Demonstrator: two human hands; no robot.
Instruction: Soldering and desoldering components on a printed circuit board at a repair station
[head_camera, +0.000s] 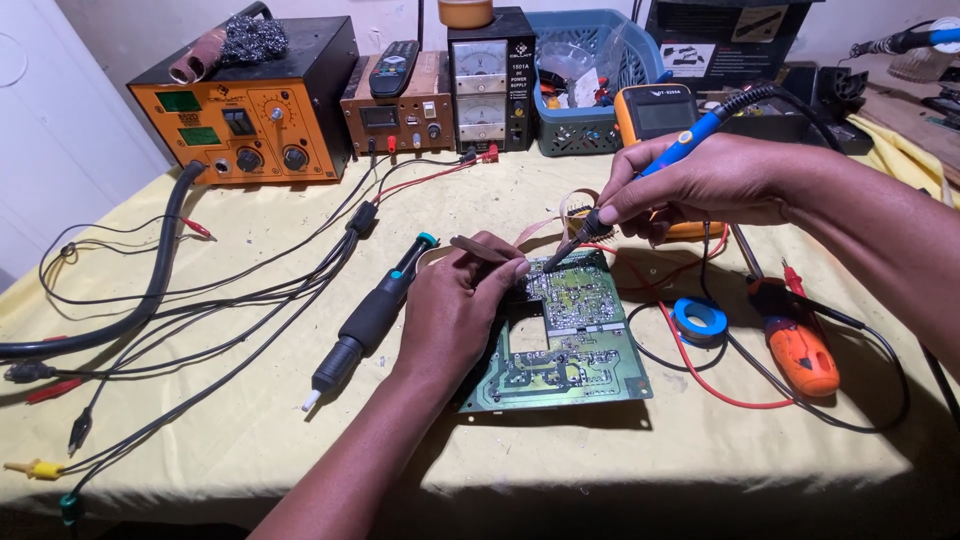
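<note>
A green circuit board (570, 350) lies flat on the yellow-covered table (250, 420) in front of me. My left hand (455, 310) rests on the board's left edge and pinches a thin pair of tweezers (478, 247) whose tip points to the board's upper part. My right hand (700, 185) grips a blue-handled soldering iron (650, 165) like a pen. Its dark tip touches the board's top edge, close to the tweezers' tip. The iron's black cable runs up and off to the right.
A black hot-air handle (370, 315) lies left of the board. An orange rework station (250, 110), a power supply (485, 85) and a blue basket (590, 90) line the back. An orange multimeter (655, 110), a blue tape roll (700, 318), an orange screwdriver (800, 350) and loose leads sit at right.
</note>
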